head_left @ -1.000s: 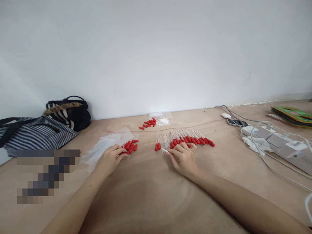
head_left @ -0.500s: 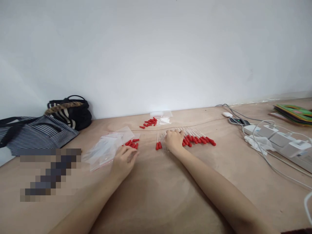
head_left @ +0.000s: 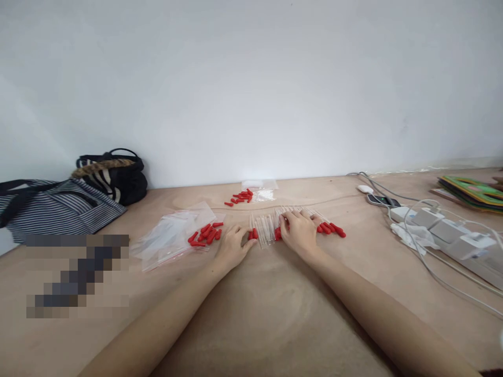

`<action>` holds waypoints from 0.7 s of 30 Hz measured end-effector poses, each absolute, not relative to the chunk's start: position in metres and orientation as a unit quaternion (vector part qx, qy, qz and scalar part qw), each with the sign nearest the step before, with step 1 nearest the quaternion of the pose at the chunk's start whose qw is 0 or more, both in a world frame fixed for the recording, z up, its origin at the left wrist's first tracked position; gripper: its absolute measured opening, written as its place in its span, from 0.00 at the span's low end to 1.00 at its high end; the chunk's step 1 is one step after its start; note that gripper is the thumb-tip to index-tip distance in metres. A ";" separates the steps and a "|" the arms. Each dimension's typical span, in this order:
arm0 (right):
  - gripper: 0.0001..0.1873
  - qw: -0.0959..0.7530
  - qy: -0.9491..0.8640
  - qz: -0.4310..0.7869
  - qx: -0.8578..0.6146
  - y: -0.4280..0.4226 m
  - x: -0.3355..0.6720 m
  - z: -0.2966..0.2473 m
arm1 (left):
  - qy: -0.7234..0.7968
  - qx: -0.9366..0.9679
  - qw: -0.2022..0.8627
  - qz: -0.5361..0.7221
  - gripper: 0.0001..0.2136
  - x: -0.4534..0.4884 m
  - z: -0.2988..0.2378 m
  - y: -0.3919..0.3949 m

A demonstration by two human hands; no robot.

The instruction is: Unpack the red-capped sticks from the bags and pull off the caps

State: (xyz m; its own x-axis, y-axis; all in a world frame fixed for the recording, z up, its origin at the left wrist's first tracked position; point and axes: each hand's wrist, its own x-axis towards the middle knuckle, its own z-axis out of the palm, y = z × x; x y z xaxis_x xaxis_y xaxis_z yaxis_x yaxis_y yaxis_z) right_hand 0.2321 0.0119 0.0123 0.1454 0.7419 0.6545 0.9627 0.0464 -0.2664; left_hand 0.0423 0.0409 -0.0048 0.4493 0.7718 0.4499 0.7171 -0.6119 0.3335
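Note:
Glass droppers (head_left: 267,230) lie side by side in a row on the table, several of them bare tubes in the middle, others with red rubber bulbs (head_left: 332,229) at the near end. My left hand (head_left: 233,245) rests at the row's left end, thumb and forefinger apart beside two red bulbs (head_left: 252,234). Over the row's middle, my right hand (head_left: 299,233) curls its fingers round red-bulbed droppers and hides part of them. Loose red bulbs (head_left: 210,234) lie left of my left hand.
Clear zip bags (head_left: 168,235) lie on the left, near a striped bag (head_left: 66,209) and a black bag (head_left: 131,183). More red bulbs (head_left: 239,198) sit by a small plastic bag (head_left: 265,191) at the wall. A power strip with chargers (head_left: 451,225) and cables is on the right.
My left hand has moved right, from the loose bulbs to the row's left end. My right hand has shifted slightly right and nearer, over the red bulbs, uncovering bare tubes.

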 end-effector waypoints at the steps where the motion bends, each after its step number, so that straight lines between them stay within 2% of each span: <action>1: 0.13 0.358 -0.638 -0.170 -0.661 0.006 0.238 0.010 | 0.438 0.850 0.050 0.289 0.07 0.041 -0.004 0.041; 5: 0.12 0.382 -0.670 -0.195 -0.606 -0.015 0.253 -0.002 | 0.449 0.842 0.052 0.295 0.04 0.038 -0.005 0.039; 14: 0.08 0.405 -0.721 -0.206 -0.523 -0.021 0.244 -0.012 | 0.535 0.753 0.055 0.381 0.05 0.019 -0.010 0.031; 16: 0.08 0.399 -0.735 -0.220 -0.502 -0.024 0.241 -0.012 | 0.522 0.755 0.055 0.394 0.06 0.012 -0.008 0.021; 21: 0.14 0.361 -0.800 -0.266 -0.398 -0.033 0.230 -0.010 | 0.389 0.841 0.049 0.373 0.04 0.007 -0.004 -0.013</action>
State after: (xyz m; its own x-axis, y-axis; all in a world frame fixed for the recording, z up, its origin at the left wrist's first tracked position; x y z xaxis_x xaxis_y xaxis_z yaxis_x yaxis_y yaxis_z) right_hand 0.2295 -0.0327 -0.0099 -0.4230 0.4451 0.7892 0.8294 0.5410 0.1394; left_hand 0.0067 -0.0133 -0.0035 0.4189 0.6904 0.5897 0.6168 -0.6930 0.3733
